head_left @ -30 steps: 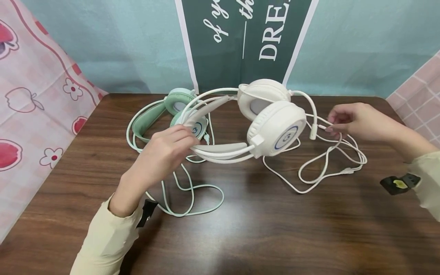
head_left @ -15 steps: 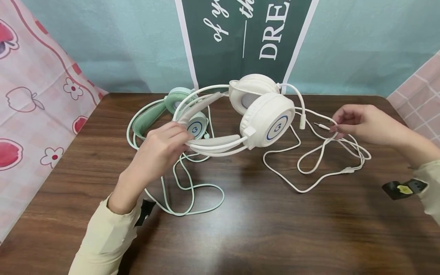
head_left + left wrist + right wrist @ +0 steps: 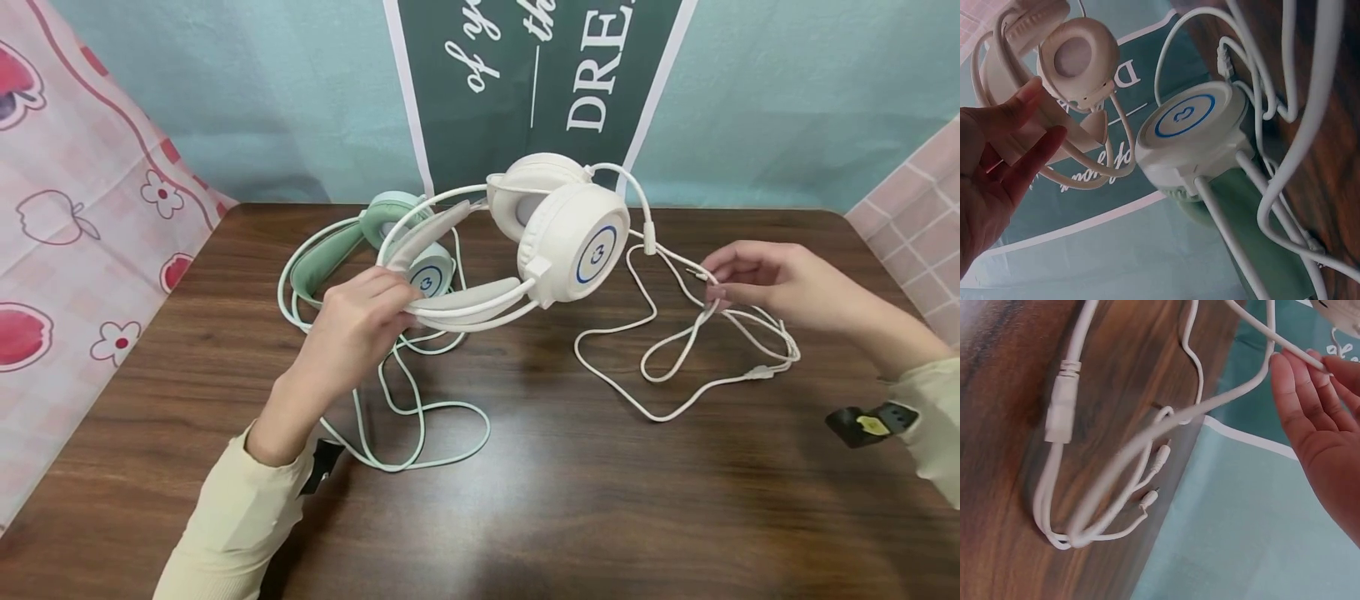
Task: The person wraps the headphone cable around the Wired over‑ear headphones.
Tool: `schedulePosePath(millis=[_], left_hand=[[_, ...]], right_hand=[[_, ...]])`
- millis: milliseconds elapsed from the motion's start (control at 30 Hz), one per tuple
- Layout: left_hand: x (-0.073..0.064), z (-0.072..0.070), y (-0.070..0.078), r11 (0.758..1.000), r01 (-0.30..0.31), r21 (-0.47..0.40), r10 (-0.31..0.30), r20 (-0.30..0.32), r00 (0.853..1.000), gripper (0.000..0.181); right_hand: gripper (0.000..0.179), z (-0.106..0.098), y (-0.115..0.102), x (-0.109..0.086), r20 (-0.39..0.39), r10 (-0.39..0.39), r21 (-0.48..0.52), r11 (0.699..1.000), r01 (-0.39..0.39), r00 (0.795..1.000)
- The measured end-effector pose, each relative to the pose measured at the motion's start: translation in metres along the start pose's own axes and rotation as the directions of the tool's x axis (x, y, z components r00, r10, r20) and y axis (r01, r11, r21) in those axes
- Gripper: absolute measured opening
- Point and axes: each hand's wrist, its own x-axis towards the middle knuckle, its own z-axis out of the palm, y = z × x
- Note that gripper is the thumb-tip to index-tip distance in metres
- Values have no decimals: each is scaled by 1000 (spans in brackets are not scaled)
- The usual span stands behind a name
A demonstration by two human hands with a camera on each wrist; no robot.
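Above a dark brown wood-grain table [image 3: 600,508], the left hand [image 3: 363,312] grips the padded headband [image 3: 435,235] of one white plastic over-ear headset [image 3: 551,229], fingers and thumb curled round it, its two round ear cups [image 3: 592,250] toward the right. Right of the white headset, the right hand [image 3: 776,282] pinches a slim white cable [image 3: 1210,403] between thumb and fingertips, with two small white plugs [image 3: 1160,458] nearby. Left of and beyond the white headset lies one mint-green over-ear headset [image 3: 327,261], and behind hangs one dark green banner [image 3: 510,150] with white lettering.
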Motion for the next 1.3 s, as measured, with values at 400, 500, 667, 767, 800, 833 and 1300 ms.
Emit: schedulePosePath(millis=[400,500,667,767,800,833,1300], left_hand=[[11,7,10,996,33,-82,-35,-27,999,23],[17,9,13,995,41,-90,-44,-35,998,23],[29,17,18,997,34,-68,-37,-30,999,24],[36,23,20,999,24,-32,-25,-20,999,24],[38,26,20,1000,21,-16,-21,-11,1000,24],[40,28,21,1000,14,1,-14,-4,1000,24],[52,43,27,992,-10,123,-7,132,991,18]], right_hand=[[41,13,8,-2,38,36,-101,994,-32,999],[38,16,7,-1,31,40,-112,993,-36,999],[34,20,4,0,42,40,-133,990,-34,998],[33,22,2,0,47,22,-190,982,-12,999],[33,22,1,0,47,16,-208,978,-6,999],[33,22,1,0,45,12,-225,974,-1,999],[31,24,-12,-1,54,-23,-354,934,41,998]])
